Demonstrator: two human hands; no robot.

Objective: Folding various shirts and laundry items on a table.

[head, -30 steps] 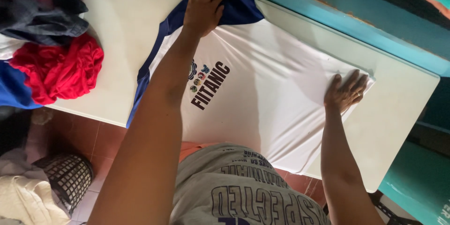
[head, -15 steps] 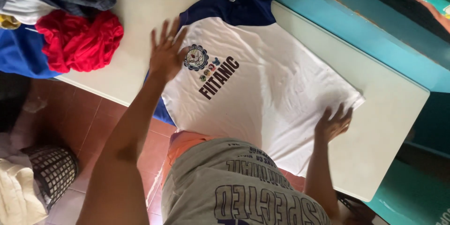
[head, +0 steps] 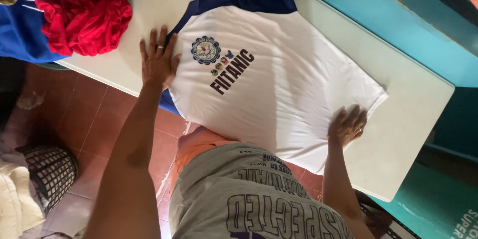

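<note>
One white shirt (head: 279,89) with dark blue sleeves lies flat on one pale table (head: 413,134). It fills the middle of the view, with its collar end up at 12 o'clock and its bottom edge down at 4 o'clock. Two hands rest on it. The left hand (head: 158,62) is at 9 o'clock from the middle of the shirt. It lies flat and open, fingers spread, palm down, right on the shirt's edge by the blue sleeve, and it grips nothing. One ring shows on this hand. The right hand (head: 347,125) is at 4 o'clock from the middle of the shirt. It is open too, fingers a bit bent, pressing down near the bottom corner of the shirt, and it holds nothing. One ring shows on it as well. On the shirt's chest there is one round badge and some dark letters, just beside the left hand. At 10 o'clock in the view sits a pile of clothes (head: 59,15) on the table, well apart from the shirt: one red piece, one blue piece and some dark ones on top. At 7 o'clock, down on the red floor tiles, stands one dark basket (head: 50,172). A teal wall (head: 393,25) runs along the far side of the table at 2 o'clock.
</note>
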